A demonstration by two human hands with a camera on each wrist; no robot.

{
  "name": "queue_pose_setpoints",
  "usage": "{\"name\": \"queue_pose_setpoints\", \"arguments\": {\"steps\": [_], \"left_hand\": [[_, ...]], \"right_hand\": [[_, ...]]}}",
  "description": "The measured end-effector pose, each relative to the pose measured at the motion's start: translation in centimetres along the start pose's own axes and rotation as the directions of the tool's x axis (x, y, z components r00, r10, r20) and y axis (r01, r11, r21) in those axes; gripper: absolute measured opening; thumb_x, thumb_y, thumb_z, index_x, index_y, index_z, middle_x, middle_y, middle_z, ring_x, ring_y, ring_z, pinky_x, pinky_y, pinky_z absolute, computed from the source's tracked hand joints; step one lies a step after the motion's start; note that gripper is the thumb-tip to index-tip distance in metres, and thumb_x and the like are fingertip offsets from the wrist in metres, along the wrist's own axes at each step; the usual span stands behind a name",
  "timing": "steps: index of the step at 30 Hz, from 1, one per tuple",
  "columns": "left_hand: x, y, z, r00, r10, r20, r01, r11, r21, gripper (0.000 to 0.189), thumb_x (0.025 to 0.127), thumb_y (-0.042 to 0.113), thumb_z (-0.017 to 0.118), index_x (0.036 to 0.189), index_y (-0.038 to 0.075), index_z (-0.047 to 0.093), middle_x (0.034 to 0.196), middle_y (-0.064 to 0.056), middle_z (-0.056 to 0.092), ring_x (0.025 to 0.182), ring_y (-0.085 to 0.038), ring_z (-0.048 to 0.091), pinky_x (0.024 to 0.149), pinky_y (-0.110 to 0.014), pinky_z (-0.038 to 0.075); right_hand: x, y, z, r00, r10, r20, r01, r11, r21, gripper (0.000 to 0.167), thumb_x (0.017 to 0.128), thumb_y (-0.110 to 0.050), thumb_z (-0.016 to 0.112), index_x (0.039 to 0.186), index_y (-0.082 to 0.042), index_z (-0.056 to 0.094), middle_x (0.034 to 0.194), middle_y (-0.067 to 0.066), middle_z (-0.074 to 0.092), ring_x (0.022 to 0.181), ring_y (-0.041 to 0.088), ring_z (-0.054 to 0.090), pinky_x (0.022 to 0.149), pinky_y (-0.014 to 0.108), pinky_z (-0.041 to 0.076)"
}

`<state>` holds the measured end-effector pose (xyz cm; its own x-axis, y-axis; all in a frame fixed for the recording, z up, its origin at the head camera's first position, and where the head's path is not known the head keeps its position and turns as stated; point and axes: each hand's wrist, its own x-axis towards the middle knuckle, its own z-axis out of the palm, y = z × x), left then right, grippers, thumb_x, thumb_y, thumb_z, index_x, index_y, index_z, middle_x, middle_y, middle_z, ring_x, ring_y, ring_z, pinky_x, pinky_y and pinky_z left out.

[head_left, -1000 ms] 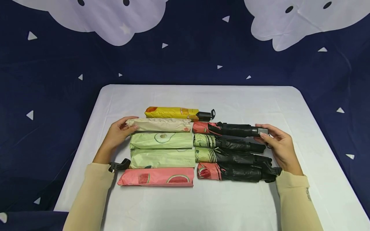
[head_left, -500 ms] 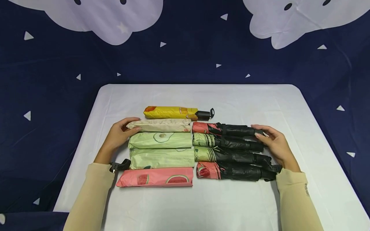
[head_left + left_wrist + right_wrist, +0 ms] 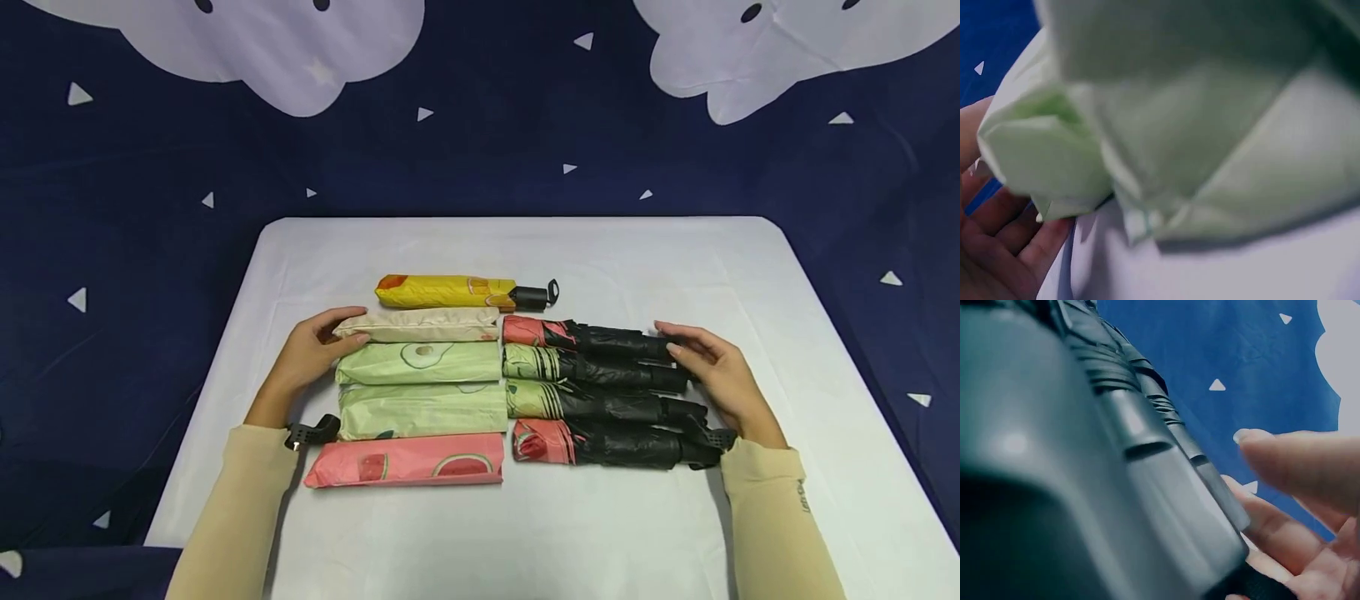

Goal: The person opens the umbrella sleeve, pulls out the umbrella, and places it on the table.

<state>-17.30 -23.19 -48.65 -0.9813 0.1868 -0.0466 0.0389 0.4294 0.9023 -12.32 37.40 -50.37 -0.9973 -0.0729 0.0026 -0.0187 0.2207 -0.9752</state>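
Note:
Near the top of the left stack, a cream umbrella sleeve (image 3: 420,325) lies flat. My left hand (image 3: 309,348) holds its left end between thumb and fingers. In line with it, to the right, lies a folded red-and-black umbrella (image 3: 600,337). At its handle end is my right hand (image 3: 720,367), fingers behind the handle; in the right wrist view the thumb (image 3: 1304,462) stands apart from it. Two green sleeves (image 3: 420,364) and a pink watermelon sleeve (image 3: 405,461) lie below. Beside them lie two green-and-black umbrellas (image 3: 622,406) and another red-and-black umbrella (image 3: 622,445).
A yellow umbrella (image 3: 450,292) with a black handle lies beyond the cream sleeve. The white table (image 3: 600,533) has a rounded far edge. A dark blue cloth with clouds (image 3: 487,83) hangs behind it.
The red-and-black umbrella's silver handle end showed at my right fingers a second ago; now it is out of sight. My right hand has shifted slightly left, then barely moved. The left hand stays put.

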Motion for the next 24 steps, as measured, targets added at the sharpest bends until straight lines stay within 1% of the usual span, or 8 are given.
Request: {"name": "queue_pose_setpoints", "arguments": {"steps": [4, 7, 9, 13, 16, 21, 22, 24], "left_hand": [[-0.3, -0.1, -0.6, 0.999, 0.032, -0.019, -0.032, 0.999, -0.015, 0.051, 0.096, 0.023, 0.075, 0.143, 0.008, 0.06, 0.144, -0.015, 0.057, 0.122, -0.012, 0.059, 0.095, -0.013, 0.047], [-0.4, 0.0, -1.0, 0.998, 0.051, -0.028, -0.052, 0.997, -0.049, 0.049, 0.097, 0.02, 0.074, 0.141, 0.005, 0.06, 0.143, -0.018, 0.058, 0.133, -0.02, 0.054, 0.101, -0.012, 0.043], [-0.4, 0.3, -1.4, 0.997, 0.063, -0.038, -0.065, 0.996, -0.061, 0.048, 0.097, 0.02, 0.074, 0.14, 0.004, 0.061, 0.141, -0.018, 0.059, 0.131, -0.024, 0.056, 0.1, -0.014, 0.045], [-0.3, 1.6, -2.1, 0.991, 0.108, -0.076, -0.112, 0.993, -0.046, 0.044, 0.097, 0.019, 0.073, 0.137, 0.005, 0.063, 0.136, -0.016, 0.063, 0.122, -0.02, 0.061, 0.096, -0.016, 0.048], [0.0, 2.7, -2.6, 0.986, 0.137, -0.096, -0.141, 0.989, -0.038, 0.042, 0.097, 0.016, 0.074, 0.136, 0.003, 0.064, 0.134, -0.016, 0.064, 0.119, -0.016, 0.062, 0.095, -0.017, 0.049], [1.2, 5.1, -2.8, 0.984, 0.163, -0.075, -0.16, 0.986, 0.044, 0.04, 0.097, 0.022, 0.074, 0.134, 0.009, 0.067, 0.131, -0.011, 0.066, 0.117, -0.02, 0.062, 0.097, -0.022, 0.049], [1.6, 5.6, -2.8, 0.984, 0.166, -0.064, -0.161, 0.984, 0.071, 0.039, 0.097, 0.025, 0.075, 0.133, 0.011, 0.068, 0.131, -0.009, 0.067, 0.118, -0.022, 0.062, 0.099, -0.025, 0.049], [2.5, 6.5, -2.5, 0.985, 0.169, -0.031, -0.164, 0.979, 0.12, 0.039, 0.097, 0.03, 0.074, 0.132, 0.015, 0.069, 0.131, -0.007, 0.067, 0.12, -0.025, 0.061, 0.102, -0.033, 0.049]], "right_hand": [[-0.1, -0.2, -0.3, 1.0, 0.012, 0.001, -0.012, 0.999, -0.033, 0.044, 0.103, -0.016, 0.064, 0.143, 0.002, 0.056, 0.146, 0.01, 0.058, 0.125, 0.009, 0.058, 0.093, 0.015, 0.05], [-0.2, -0.5, -0.7, 1.0, 0.013, -0.006, -0.013, 0.999, -0.034, 0.044, 0.103, -0.015, 0.064, 0.142, 0.004, 0.055, 0.145, 0.009, 0.059, 0.125, 0.007, 0.058, 0.093, 0.014, 0.049], [-0.2, -0.9, -1.1, 1.0, 0.012, -0.02, -0.012, 1.0, -0.028, 0.044, 0.103, -0.014, 0.064, 0.141, 0.006, 0.056, 0.143, 0.008, 0.061, 0.125, 0.006, 0.058, 0.094, 0.013, 0.049], [-0.1, -2.6, -1.5, 0.999, 0.005, -0.042, -0.005, 1.0, 0.005, 0.042, 0.102, -0.013, 0.065, 0.139, 0.007, 0.057, 0.139, 0.007, 0.064, 0.125, 0.008, 0.058, 0.095, 0.013, 0.047], [0.4, -4.3, -1.2, 0.999, -0.021, -0.041, 0.02, 0.999, -0.041, 0.04, 0.102, -0.014, 0.065, 0.137, 0.005, 0.06, 0.135, 0.008, 0.065, 0.123, 0.011, 0.059, 0.096, 0.014, 0.047], [2.5, -7.4, 0.9, 0.996, -0.081, 0.028, 0.086, 0.973, -0.216, 0.036, 0.103, -0.023, 0.064, 0.135, -0.005, 0.065, 0.133, 0.009, 0.067, 0.12, 0.011, 0.062, 0.096, 0.014, 0.048], [3.1, -8.0, 1.5, 0.995, -0.094, 0.045, 0.101, 0.969, -0.224, 0.036, 0.103, -0.024, 0.064, 0.134, -0.006, 0.066, 0.132, 0.008, 0.067, 0.12, 0.011, 0.062, 0.096, 0.015, 0.048], [4.2, -9.2, 2.8, 0.992, -0.106, 0.066, 0.115, 0.981, -0.153, 0.037, 0.104, -0.025, 0.063, 0.133, -0.004, 0.065, 0.13, 0.011, 0.067, 0.119, 0.016, 0.064, 0.097, 0.019, 0.05]]}}
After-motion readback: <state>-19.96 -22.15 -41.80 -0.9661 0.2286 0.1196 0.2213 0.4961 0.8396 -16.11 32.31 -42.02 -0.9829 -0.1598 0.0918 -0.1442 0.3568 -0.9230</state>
